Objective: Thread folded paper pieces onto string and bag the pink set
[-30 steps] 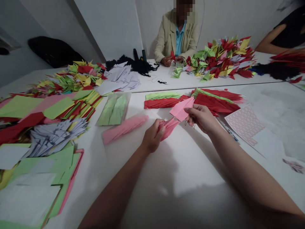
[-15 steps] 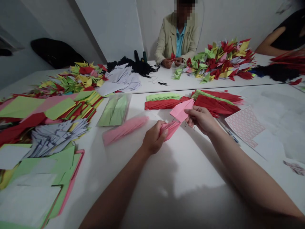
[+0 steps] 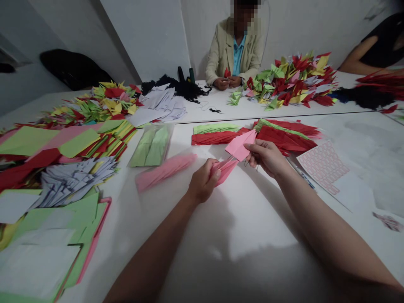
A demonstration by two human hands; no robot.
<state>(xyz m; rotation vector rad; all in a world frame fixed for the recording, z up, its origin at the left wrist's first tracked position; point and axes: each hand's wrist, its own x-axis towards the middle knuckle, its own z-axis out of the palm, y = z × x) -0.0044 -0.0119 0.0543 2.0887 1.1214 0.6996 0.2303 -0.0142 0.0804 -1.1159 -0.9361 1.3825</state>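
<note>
Still our left hand [image 3: 203, 182] clasps a bundle [image 3: 225, 172], our right hand [image 3: 265, 156] pinches a sheet [image 3: 237, 147] at its one o'clock: seemingly the same step.

Plain pale walls [image 3: 290, 25] — dimly lit — behind a white table [image 3: 268, 227].

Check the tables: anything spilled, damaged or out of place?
Only mildly: a small black scrap lies alone on the far table, apart from the black heap. Nothing obviously spilled; the pink paper in the right hand shows no visible tear.
</note>
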